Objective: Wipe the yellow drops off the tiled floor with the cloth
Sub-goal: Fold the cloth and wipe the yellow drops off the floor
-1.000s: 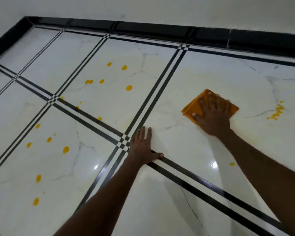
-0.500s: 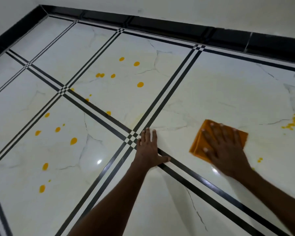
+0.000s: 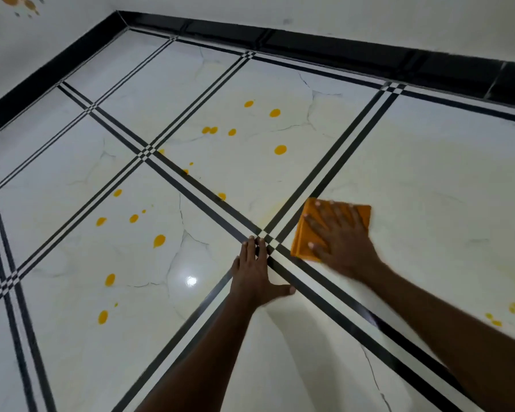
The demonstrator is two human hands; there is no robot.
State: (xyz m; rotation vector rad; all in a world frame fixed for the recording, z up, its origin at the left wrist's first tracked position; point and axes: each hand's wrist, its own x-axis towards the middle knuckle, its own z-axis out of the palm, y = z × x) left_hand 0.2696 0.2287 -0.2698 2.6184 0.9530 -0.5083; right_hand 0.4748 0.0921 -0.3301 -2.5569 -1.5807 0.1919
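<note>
My right hand (image 3: 341, 239) presses flat, fingers spread, on a folded orange cloth (image 3: 305, 230) on the white tiled floor (image 3: 428, 179), just right of a crossing of black grout stripes. My left hand (image 3: 257, 275) lies flat on the floor at that crossing, fingers straight, thumb out to the right. Several yellow drops (image 3: 280, 149) dot the tile beyond the crossing. More yellow drops (image 3: 159, 240) spread over the tile to the left. A few small yellow drops (image 3: 500, 315) sit on the right, beside my right forearm.
A black skirting (image 3: 339, 44) runs along the white walls at the back and left. Yellow splashes (image 3: 9, 3) mark the left wall at the top corner. A faint yellowish smear (image 3: 275, 211) lies on the tile just left of the cloth.
My right hand has slid the cloth left across the tile, up to the stripe crossing. The view has shifted right and closer. My left hand stays planted on the floor.
</note>
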